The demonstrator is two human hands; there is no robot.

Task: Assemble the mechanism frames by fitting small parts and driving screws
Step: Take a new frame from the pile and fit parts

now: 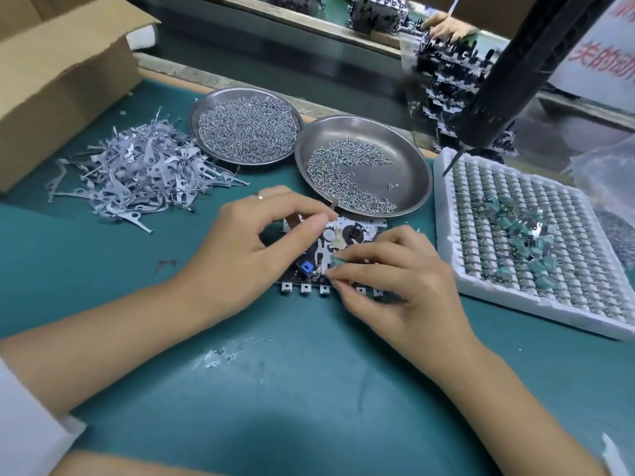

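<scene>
— Hands first, then: what are they doing?

— Both are on the flat black-and-silver metal mechanism frame [338,249], which lies on the teal-covered table [240,389] just in front of the nearer dish. The left hand [247,249] curls over the frame's left side, thumb and forefinger pinching its far edge; a ring sits on one finger. The right hand [395,273] pinches a small green part [338,260] between thumb and fingertips, its tip touching the middle of the frame.

— And around the frame?

— Just behind it, a round steel dish half covered with small silver screws [364,166]; behind and left of that, overlapping its rim, a second round steel dish filled with finer screws [245,125]. Further left lies a loose heap of thin grey stamped metal levers [137,173], with an open brown cardboard box [58,80] beyond. To the right stands a white foam tray of rowed cells [536,242] with green parts scattered on it. A black electric screwdriver [522,77] hangs over the tray's far corner, bit pointing down. Stacked dark frames [443,80] stand behind.
</scene>
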